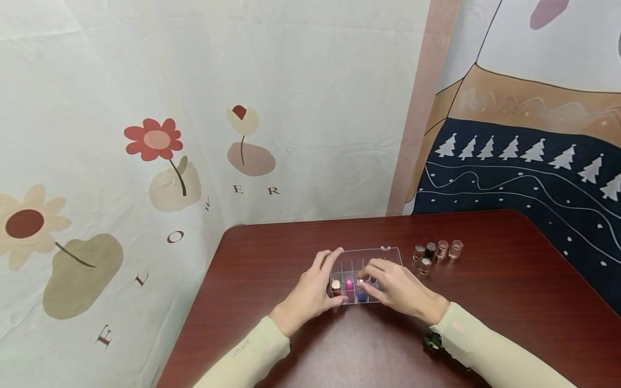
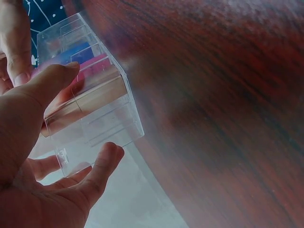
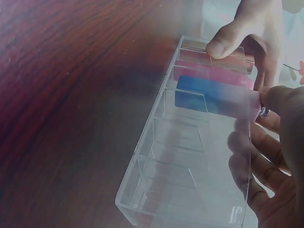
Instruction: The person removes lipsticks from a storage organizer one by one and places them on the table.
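A clear plastic organizer box (image 1: 351, 265) with divided compartments stands on the table. My left hand (image 1: 311, 285) grips its left end, thumb on the front wall and fingers toward the back. Inside are a brownish, rose-gold tube (image 2: 90, 102), a bright pink tube (image 1: 349, 285) and a blue tube (image 3: 199, 95) with a pale end, lipstick-like in shape, in neighbouring compartments. My right hand (image 1: 400, 285) pinches the pale upper end of the blue tube, whose blue part sits in its compartment. In the right wrist view, the other right fingers show through the clear wall.
Several small clear cylinders (image 1: 455, 249), some with dark parts, stand to the right of the box on the red-brown table (image 1: 271, 253). Behind hangs a cloth printed with flowers (image 1: 154, 139). A dark object (image 1: 433, 341) is at the right wrist.
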The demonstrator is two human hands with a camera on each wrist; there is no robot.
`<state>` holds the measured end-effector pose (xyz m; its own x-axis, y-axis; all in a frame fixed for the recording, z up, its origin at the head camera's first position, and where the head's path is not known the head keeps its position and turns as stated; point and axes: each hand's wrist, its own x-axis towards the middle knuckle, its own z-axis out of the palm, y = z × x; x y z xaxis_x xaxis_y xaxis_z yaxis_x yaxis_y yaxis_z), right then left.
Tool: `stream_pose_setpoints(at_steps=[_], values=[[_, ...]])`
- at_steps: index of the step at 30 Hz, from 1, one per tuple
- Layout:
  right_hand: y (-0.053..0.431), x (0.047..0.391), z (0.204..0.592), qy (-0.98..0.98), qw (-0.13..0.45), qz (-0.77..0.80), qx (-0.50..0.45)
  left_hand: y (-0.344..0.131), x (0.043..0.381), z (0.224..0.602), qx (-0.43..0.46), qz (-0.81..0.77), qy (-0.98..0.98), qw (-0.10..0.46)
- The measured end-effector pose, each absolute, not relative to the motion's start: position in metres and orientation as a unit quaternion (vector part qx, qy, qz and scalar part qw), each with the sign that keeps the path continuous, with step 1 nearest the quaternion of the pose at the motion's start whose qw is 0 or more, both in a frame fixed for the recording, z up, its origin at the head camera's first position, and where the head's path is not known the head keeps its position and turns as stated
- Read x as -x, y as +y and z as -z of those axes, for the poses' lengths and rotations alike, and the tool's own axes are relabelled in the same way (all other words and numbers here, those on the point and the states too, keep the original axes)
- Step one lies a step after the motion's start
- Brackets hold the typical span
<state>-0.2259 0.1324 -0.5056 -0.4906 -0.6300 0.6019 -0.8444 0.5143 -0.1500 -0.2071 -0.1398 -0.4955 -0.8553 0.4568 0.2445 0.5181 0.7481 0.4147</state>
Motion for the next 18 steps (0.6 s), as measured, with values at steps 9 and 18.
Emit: stream_pose_setpoints(at_steps=[9, 18], values=[[0.1344, 0.2261, 0.5037, -0.834, 0.245, -0.225, -0.44, -0.1401, 0.2073, 0.4957, 0.263, 0.24, -0.932, 0.066], [0.1357, 0.2267, 0.5026, -0.832, 0.26, -0.218, -0.44, -0.1397, 0.2078, 0.4951, 0.26, 0.241, -0.933, 0.063]])
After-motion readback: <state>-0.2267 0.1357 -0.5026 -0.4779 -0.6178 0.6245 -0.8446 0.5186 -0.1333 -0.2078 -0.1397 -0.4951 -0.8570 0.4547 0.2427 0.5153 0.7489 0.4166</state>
